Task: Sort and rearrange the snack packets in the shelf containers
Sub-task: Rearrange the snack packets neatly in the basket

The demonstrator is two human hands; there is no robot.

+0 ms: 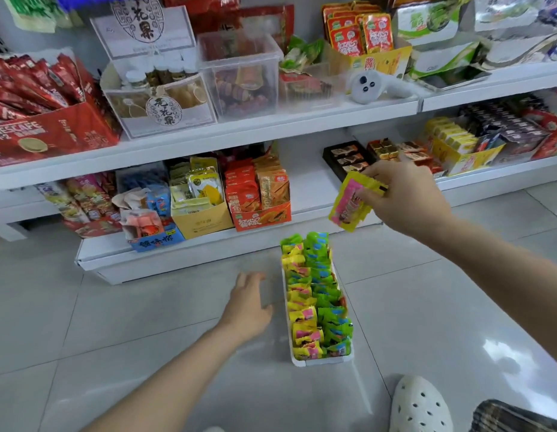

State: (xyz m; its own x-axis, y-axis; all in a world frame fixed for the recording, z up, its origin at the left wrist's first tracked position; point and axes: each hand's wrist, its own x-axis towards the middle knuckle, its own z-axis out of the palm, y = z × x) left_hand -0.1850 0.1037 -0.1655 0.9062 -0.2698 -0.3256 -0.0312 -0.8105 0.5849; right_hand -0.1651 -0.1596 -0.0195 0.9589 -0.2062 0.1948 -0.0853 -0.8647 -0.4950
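Now my right hand (405,198) pinches one yellow packet (352,202) above the white tray (320,361) (yellow row left, green right). My left hand (247,307) is flat and relaxed on the floor (130,307), probably for balance.

So the long tray (320,361) sits on the floor (115,322) in front of the bottom shelf (177,254), packed with two rows of packets (314,294) side by side. Left hand (246,307) is flat on the floor just left of the tray. Right hand (405,198) is up above the tray's far end, holding a packet (348,202). A shoe (419,403) sits right of the tray's near end.
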